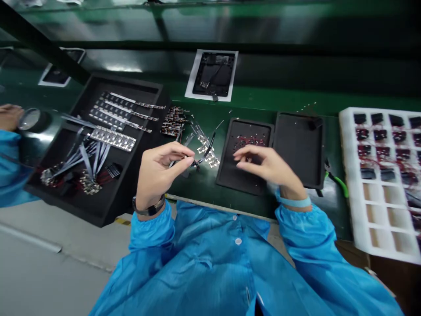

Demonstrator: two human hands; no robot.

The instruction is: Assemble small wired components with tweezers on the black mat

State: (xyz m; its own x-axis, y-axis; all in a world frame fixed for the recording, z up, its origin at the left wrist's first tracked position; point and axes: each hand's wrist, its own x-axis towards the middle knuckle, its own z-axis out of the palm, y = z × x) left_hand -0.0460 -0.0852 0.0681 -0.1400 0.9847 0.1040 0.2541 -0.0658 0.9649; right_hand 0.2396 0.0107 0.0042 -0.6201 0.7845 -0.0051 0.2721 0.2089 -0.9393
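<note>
My left hand [164,171] is closed in a pinch, with a small dark part [197,164] at its fingertips; its exact kind is too small to tell. Just beyond lie several small circuit boards with flat ribbon cables [207,147], a thin black cable [212,142] among them. My right hand [268,166] hovers over a shallow black tray [230,175]. Its fingers are loosely curled, thumb and forefinger apart, and nothing shows between them. Small parts with red wires [250,140] lie in that tray, partly behind the hand.
A deep black bin [108,193] at left holds circuit strips and ribbon cables. Stacked boards [174,120] sit beside it. Right are a second black tray [299,149], green-handled cutters [338,182] and a white compartment tray [358,210]. A tablet housing [215,74] lies behind. Another person's hand [9,116] appears far left.
</note>
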